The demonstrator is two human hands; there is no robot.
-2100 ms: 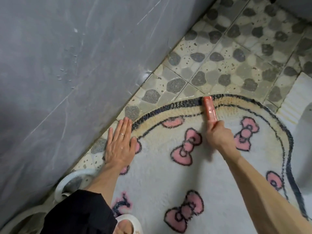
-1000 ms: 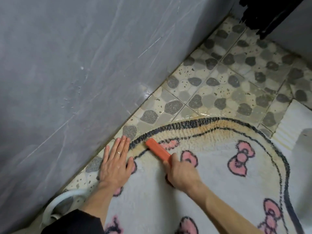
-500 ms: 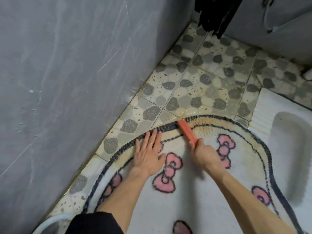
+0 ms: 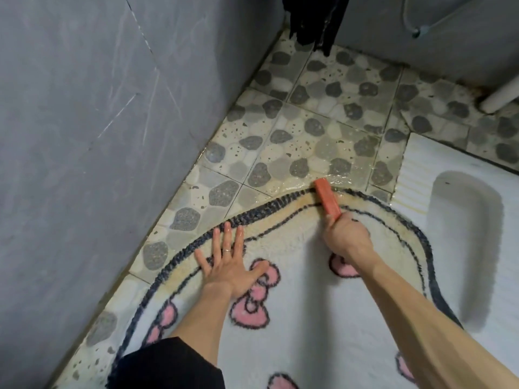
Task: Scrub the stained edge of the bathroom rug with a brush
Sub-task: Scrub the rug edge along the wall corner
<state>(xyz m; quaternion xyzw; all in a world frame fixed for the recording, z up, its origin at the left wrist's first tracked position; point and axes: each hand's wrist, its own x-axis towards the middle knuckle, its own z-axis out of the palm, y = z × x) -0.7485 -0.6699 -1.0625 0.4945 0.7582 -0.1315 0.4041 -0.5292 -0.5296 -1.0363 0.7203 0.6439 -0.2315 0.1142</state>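
Pebble-patterned floor tiles (image 4: 317,130) glisten wet beside a grey wall (image 4: 84,136). On them lies the rug (image 4: 309,318), white with pink bows (image 4: 250,307) and a dark braided border. Just inside that border runs a yellow-brown stained band (image 4: 283,217). The right hand (image 4: 346,240) grips an orange brush (image 4: 327,197), which lies across the rug's far edge, its tip over the wet tile. The left hand (image 4: 230,266), wearing a ring (image 4: 227,250), presses flat on the rug near the border, fingers spread. A white squat pan (image 4: 421,169) sits just beside the rug's right side. Black cloth (image 4: 311,15) hangs in the far corner, and a white pipe (image 4: 497,101) meets the floor nearby.
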